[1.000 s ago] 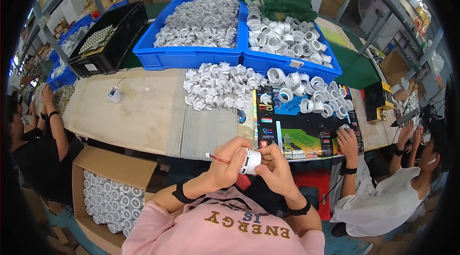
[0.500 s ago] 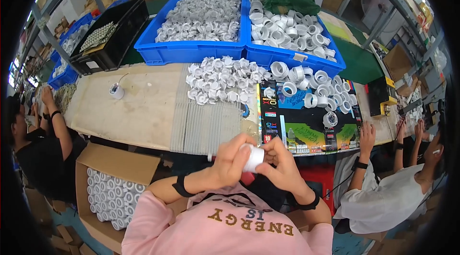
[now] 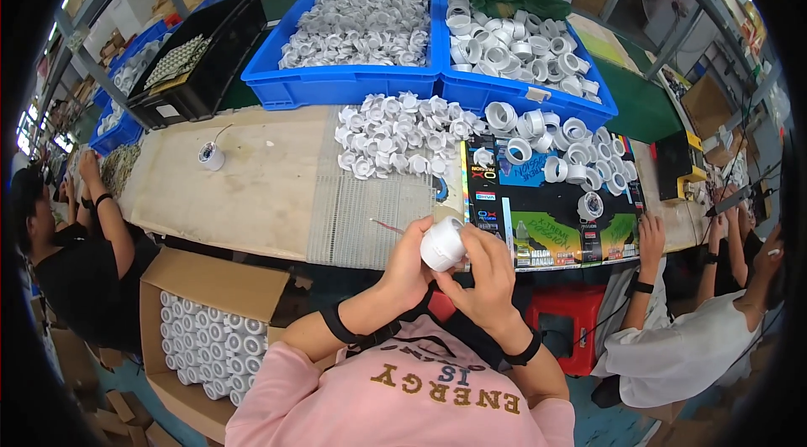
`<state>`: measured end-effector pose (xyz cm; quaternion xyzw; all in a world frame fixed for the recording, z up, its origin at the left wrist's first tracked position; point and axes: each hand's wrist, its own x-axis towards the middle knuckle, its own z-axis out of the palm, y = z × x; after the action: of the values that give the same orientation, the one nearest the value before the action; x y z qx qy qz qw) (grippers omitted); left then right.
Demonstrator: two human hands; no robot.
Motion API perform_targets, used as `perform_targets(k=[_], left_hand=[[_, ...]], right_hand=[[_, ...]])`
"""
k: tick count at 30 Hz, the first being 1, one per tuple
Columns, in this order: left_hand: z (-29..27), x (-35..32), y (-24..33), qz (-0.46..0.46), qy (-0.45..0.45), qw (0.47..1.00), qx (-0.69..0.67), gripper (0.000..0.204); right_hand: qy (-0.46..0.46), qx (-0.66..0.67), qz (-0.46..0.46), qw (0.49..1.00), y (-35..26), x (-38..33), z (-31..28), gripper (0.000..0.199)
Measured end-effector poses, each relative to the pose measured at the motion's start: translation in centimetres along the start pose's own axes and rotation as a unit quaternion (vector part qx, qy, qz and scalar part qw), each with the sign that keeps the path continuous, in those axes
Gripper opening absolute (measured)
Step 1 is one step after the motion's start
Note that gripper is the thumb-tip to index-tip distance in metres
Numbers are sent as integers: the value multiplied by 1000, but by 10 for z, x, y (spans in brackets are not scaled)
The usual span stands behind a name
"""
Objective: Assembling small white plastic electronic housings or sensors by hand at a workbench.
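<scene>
Close to my chest, just off the table's near edge, both hands hold a white cylindrical lamp-like housing (image 3: 443,245). My left hand (image 3: 407,269) is closed around its left side. The fingers and thumb of my right hand (image 3: 487,272) grip its right side. A thin reddish wire (image 3: 387,226) sticks out leftward past my left fingers. Ahead of the hands, a heap of white lobed plastic pieces (image 3: 395,138) lies on the table. To its right are several white rings (image 3: 578,153); one nearer white housing (image 3: 590,207) shows parts inside.
Two blue bins (image 3: 336,87) of white parts stand behind the heaps. Another wired housing (image 3: 211,158) stands at left, near a black crate (image 3: 181,98). A cardboard box (image 3: 220,286) packed with white cylinders sits lower left; a red stool (image 3: 582,300) is lower right. People work at both sides.
The housing has been turned in my hands, and its wire now shows on the left. My left hand has shifted from over it to its side. The view has moved slightly.
</scene>
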<state>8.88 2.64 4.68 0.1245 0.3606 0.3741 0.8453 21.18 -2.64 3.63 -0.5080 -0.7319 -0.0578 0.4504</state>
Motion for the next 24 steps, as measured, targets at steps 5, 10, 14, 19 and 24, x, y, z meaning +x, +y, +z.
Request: perform_targets(k=[5,10,14,19,24], left_hand=[[-15,7,3,409,-65,862,291,41],[-11,0,2,422,-107,855,281,45],[-10,-1,3,415,-116,858,280,46],[-15,5,4,401,-103,859,302,43],[-43,41,4,75,-106,990,50,38]], right_hand=[[-33,18,6,999,-10,-1,-7,62],[-14,12,-7,1000,-17,-2,-6,58],[-10,1,-8,1000,-19,-3,-5,56],[-9,-14,-4,1000,-19,0,-3,57],[-46,-42,12,998,-14,15,-1,61]])
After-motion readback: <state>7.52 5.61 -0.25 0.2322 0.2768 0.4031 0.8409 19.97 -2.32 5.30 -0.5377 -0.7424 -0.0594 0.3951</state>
